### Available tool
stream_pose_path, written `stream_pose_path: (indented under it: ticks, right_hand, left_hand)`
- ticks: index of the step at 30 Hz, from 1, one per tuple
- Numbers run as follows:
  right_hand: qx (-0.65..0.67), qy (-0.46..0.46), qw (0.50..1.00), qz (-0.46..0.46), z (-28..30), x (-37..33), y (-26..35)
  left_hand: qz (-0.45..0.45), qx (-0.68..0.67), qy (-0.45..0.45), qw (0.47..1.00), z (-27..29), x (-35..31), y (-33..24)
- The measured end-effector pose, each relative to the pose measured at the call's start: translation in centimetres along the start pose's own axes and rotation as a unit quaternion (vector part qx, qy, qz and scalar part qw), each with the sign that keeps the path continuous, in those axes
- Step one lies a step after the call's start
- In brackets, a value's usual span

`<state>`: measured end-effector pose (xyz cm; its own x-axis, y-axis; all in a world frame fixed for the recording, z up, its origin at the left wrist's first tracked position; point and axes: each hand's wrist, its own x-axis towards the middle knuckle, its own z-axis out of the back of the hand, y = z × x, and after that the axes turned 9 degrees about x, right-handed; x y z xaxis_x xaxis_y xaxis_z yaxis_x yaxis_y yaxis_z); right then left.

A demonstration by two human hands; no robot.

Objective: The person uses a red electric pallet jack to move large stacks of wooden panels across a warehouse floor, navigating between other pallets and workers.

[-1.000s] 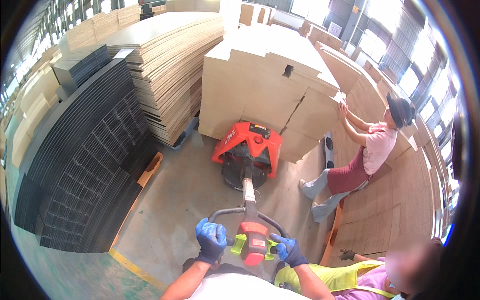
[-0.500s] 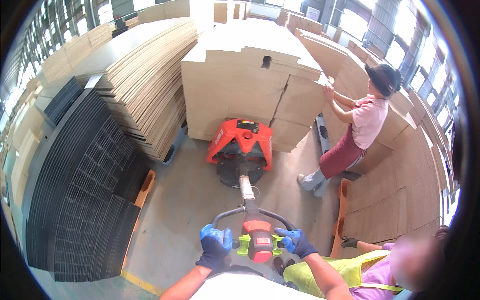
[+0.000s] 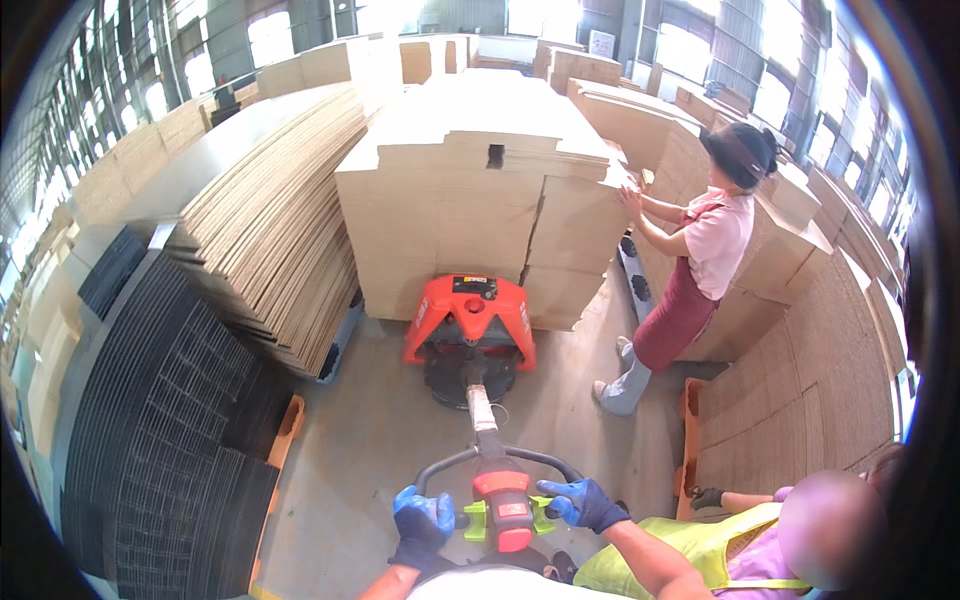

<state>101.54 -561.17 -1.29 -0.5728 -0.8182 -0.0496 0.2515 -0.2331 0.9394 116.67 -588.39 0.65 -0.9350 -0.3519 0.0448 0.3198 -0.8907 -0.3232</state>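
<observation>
A red electric pallet jack (image 3: 508, 305) stands against a tall stack of brown boards (image 3: 440, 215). Its steering handle (image 3: 502, 487), black and red with lime-green levers, points toward me. My left hand (image 3: 424, 524), in a blue-coated glove, is closed around the left grip. On the opposite side my right hand (image 3: 585, 505), gloved the same way, is closed on the right grip, its fingers near the green lever. My fingers partly cover both grips. At the stack's right corner, a person in pink (image 3: 715, 240) rests both hands on the boards.
Board piles (image 3: 280, 210) and stacked black panels (image 3: 165, 420) line the left side. To the right, another board stack (image 3: 800, 390) stands on an orange pallet (image 3: 690, 425). A person in a lime-yellow vest (image 3: 670, 550) is close at my right. Grey floor (image 3: 350, 440) runs between.
The view has shifted, so the loaded stack and pallet jack sit lower and farther left in the picture. Both my hands stay on the handle. The person in pink keeps touching the stack.
</observation>
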Motion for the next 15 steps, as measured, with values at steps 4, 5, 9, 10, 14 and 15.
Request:
stream_pose_path:
  ticks: [4,5,9,10,14,15]
  right_hand:
    - [-0.060,0.031,0.998,-0.008,2.2,-1.4,-4.0]
    - [-0.039,0.045,0.998,-0.018,3.4,-0.4,-3.5]
    - [-0.057,0.091,0.991,0.083,8.2,9.1,-4.3]
    - [-0.054,0.034,0.993,0.103,8.9,10.3,-6.4]
    - [-0.105,0.007,0.991,0.082,6.0,12.9,-11.9]
    - [-0.094,-0.001,0.987,0.131,5.9,13.0,-12.1]
  left_hand:
    - [-0.107,0.078,-0.031,0.991,-2.0,3.0,-3.1]
    - [-0.099,0.035,-0.018,0.994,-2.3,4.4,-4.0]
    - [-0.122,0.042,-0.106,0.986,-4.7,14.8,-7.1]
    - [-0.175,0.031,-0.116,0.977,-5.7,18.5,-8.9]
    - [-0.192,0.062,-0.162,0.966,-8.1,18.5,-6.9]
    - [-0.185,0.068,-0.174,0.965,-8.4,17.7,-6.3]
